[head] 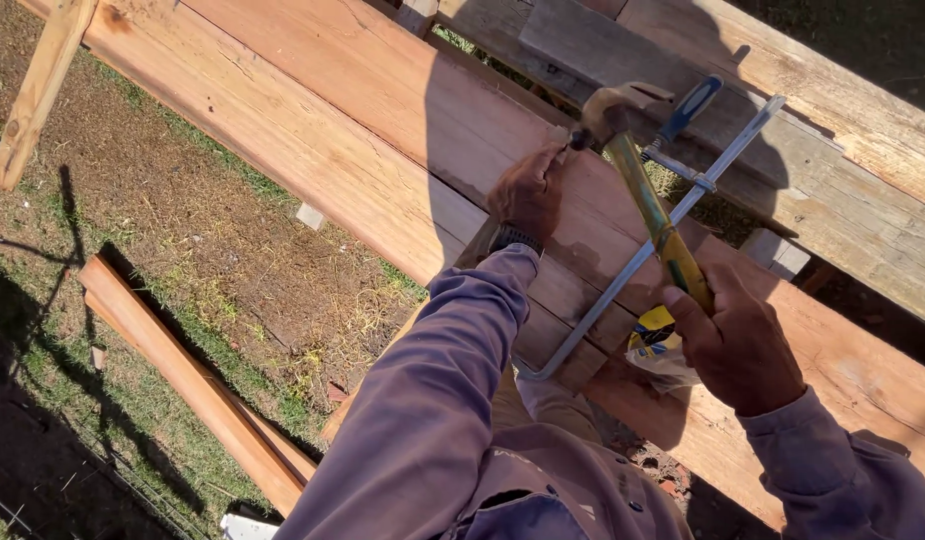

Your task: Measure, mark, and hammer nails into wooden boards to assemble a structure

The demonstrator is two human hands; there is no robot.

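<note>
— Head view: what are your hands doing on those planks?

— I'm closing my right hand (735, 345) tight around the yellow handle of a hammer (643, 190), gripping it low on the shaft, out over the near edge of the wide reddish plank (383, 150). The hammer is slanting up and away from me, its metal head hanging just above the far edge of that plank, where it meets the grey weathered boards (833, 150).

— And the left?

— My left hand (528, 190) is resting on the plank right beside the hammer head, fingers pinched together at the spot under it. I'm probably holding a nail there, but it's too small and shaded for me to tell.

— What's that metal frame?

— A hacksaw (673, 200) with a blue grip is lying slantwise across the planks, passing under the hammer's shaft. A small yellow and white packet (655, 340) is sitting just beside my right hand, near the plank's near edge.

— Anything below?

— A loose length of timber (183, 380) is lying on the grass (133, 300), well apart from the planks.
</note>
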